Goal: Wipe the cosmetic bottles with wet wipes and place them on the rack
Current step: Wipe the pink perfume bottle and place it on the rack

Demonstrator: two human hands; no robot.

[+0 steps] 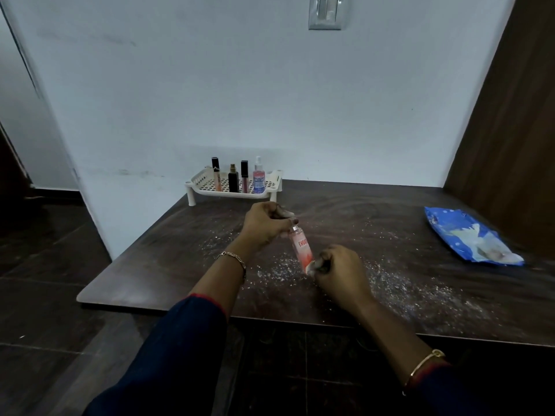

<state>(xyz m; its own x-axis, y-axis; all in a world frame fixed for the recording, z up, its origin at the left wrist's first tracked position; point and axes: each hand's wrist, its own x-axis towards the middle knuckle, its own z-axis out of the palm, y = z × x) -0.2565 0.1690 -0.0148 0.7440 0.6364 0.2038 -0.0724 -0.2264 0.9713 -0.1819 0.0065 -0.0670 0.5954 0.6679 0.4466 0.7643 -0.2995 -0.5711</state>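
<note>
speckled table [375, 232], rack [196, 184] behind, wipes pack [468, 235], left hand [264, 225], right hand [341, 273] gripping pink bottle [300, 247]

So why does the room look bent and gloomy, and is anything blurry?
Head view: the wide-angle lens leans the wall edges outward and tilts the table front; the light is dim and bluish; the left hand is smeared where it grips the bottle top; the bottle label is only partly readable; items in the rack are small but fairly sharp.
</note>
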